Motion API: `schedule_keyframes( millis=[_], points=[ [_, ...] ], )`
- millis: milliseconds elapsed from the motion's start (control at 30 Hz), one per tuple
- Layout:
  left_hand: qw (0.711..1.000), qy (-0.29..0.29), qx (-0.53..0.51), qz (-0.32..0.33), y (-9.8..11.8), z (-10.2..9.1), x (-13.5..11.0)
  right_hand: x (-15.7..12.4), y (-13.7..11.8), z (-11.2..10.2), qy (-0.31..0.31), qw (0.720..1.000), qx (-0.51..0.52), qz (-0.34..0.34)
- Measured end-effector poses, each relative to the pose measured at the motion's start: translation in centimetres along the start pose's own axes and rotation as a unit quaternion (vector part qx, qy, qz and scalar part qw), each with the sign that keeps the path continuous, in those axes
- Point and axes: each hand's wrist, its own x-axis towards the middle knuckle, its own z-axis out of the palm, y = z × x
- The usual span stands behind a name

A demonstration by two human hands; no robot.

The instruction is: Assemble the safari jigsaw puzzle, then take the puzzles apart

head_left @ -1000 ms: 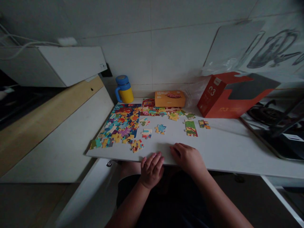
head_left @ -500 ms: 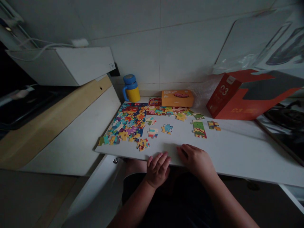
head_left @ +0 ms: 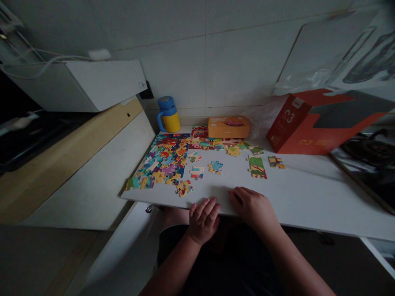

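My left hand [head_left: 203, 218] rests at the near edge of the white tabletop [head_left: 308, 193], fingers stretched out and holding nothing. My right hand [head_left: 253, 206] lies palm down on the tabletop beside it, fingers loosely curled, nothing visible in it. A partly assembled colourful jigsaw puzzle [head_left: 165, 158] lies ahead to the left. Loose pieces sit nearer the hands: a small cluster [head_left: 184, 188], a pale piece [head_left: 197, 172], a blue piece [head_left: 215, 167] and a green piece [head_left: 257, 167]. More loose pieces [head_left: 222, 144] are heaped further back.
An orange puzzle box [head_left: 228, 127] and a blue and yellow mug [head_left: 168, 114] stand by the tiled wall. A large red carton [head_left: 311, 121] lies at the right, with a stove [head_left: 370, 160] beyond. A white appliance [head_left: 83, 84] and a wooden board [head_left: 61, 160] are at the left.
Only the camera has shifted, first swinging left and then slightly back. Both hands rest in the same place at the table edge.
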Motion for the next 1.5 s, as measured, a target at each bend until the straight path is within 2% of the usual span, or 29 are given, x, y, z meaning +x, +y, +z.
schedule_keyframes(
  millis=[200,333,400,467,533,600,667,733,833,900,967,1067,1133,1200,1233,1267,1367,1433,1500],
  points=[
    [1.000,-0.016,0.001,-0.008,0.7,-0.9,0.7,0.0,0.1,0.1,-0.003,1.000,0.009,0.001],
    [0.995,-0.094,-0.026,-0.025,1.4,-3.8,2.8,0.0,0.1,-0.1,-0.008,1.000,0.010,0.004],
    [0.989,-0.133,-0.062,-0.031,0.3,-5.8,4.6,0.0,0.1,-0.1,-0.011,1.000,0.005,0.002],
    [0.991,-0.101,-0.049,-0.068,-2.1,-7.6,6.7,0.0,0.0,-0.1,-0.011,1.000,0.001,0.002],
    [0.986,-0.060,0.004,-0.156,-5.9,-8.7,9.1,0.0,0.0,-0.2,-0.009,1.000,-0.001,0.004],
    [0.966,-0.090,0.076,-0.229,-10.1,-9.0,11.4,0.1,0.0,-0.2,-0.010,1.000,-0.001,0.005],
    [0.942,-0.163,0.153,-0.249,-14.0,-8.5,13.1,0.1,0.0,-0.2,-0.013,1.000,-0.001,0.004],
    [0.915,-0.224,0.206,-0.265,-17.0,-7.7,14.1,0.1,-0.1,-0.3,-0.017,1.000,-0.003,0.007],
    [0.890,-0.297,0.231,-0.258,-19.5,-6.6,14.6,0.2,-0.1,-0.3,-0.021,1.000,-0.005,0.015],
    [0.886,-0.312,0.225,-0.259,-20.5,-6.2,14.6,0.2,-0.1,-0.3,-0.021,1.000,-0.005,0.018],
    [0.891,-0.293,0.198,-0.284,-21.3,-6.0,14.6,0.3,-0.2,-0.4,-0.021,1.000,-0.002,0.018],
    [0.891,-0.227,0.094,-0.382,-21.9,-6.3,14.8,0.3,-0.3,-0.5,-0.023,1.000,0.004,0.020],
    [0.881,-0.192,0.031,-0.432,-21.6,-6.5,15.0,0.3,-0.3,-0.5,-0.025,0.999,0.010,0.023],
    [0.872,-0.145,-0.060,-0.463,-20.1,-6.5,15.0,0.3,-0.3,-0.6,-0.027,0.999,0.024,0.028],
    [0.860,-0.107,-0.137,-0.479,-18.9,-6.4,14.9,0.4,-0.2,-0.7,-0.026,0.998,0.039,0.034],
    [0.831,-0.059,-0.234,-0.502,-17.4,-6.1,14.8,0.4,-0.2,-0.9,-0.023,0.997,0.060,0.043],
    [0.796,-0.078,-0.337,-0.496,-11.6,-4.5,14.5,1.0,0.0,-1.5,-0.020,0.980,0.180,0.081],
    [0.736,-0.110,-0.455,-0.489,-7.4,-3.1,14.3,1.7,0.0,-1.9,-0.027,0.955,0.278,0.097],
    [0.702,-0.161,-0.524,-0.455,-3.9,-1.8,14.2,2.7,-0.1,-2.1,-0.029,0.934,0.341,0.100]
  ],
)
